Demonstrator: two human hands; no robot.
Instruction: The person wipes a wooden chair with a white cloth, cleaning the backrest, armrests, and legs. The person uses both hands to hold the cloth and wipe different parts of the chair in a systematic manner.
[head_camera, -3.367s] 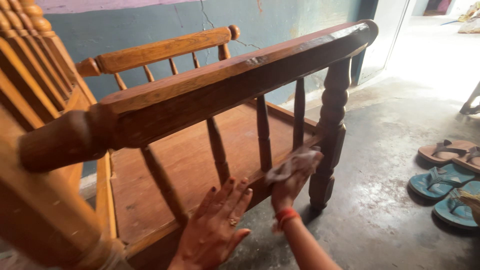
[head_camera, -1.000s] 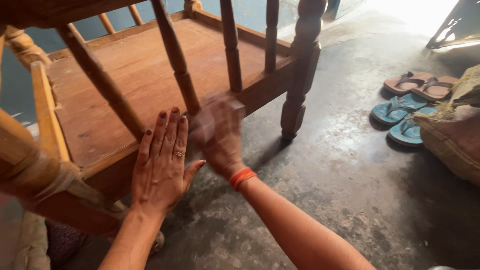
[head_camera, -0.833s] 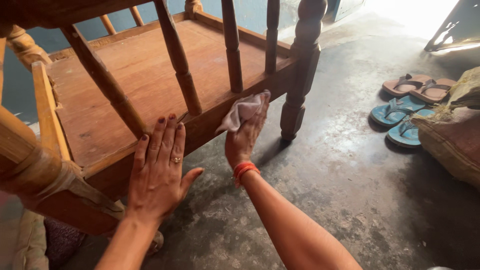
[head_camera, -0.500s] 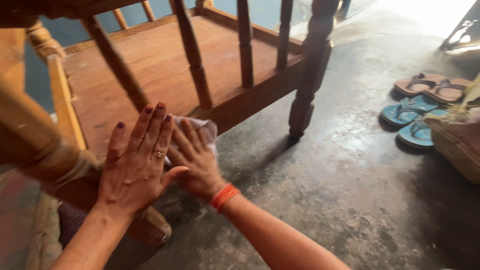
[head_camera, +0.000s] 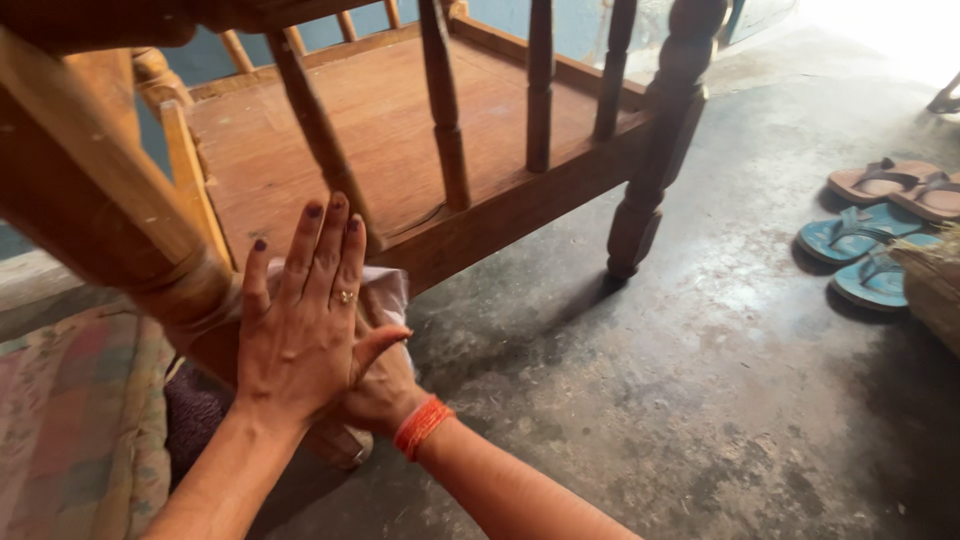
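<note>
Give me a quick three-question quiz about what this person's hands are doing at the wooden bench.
1. True or false: the left hand lies flat, fingers spread, on the wooden bench.
2. What does the right hand press on the rail? A) white cloth B) brush C) sponge
3. What lies on the concrete floor at right?

Key: 1 true. 2 A, the white cloth. 3 Sandals, blue and brown.

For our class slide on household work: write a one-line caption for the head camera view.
Left hand flat over the right hand, which presses a pale cloth against a wooden bench; sandals nearby.
</note>
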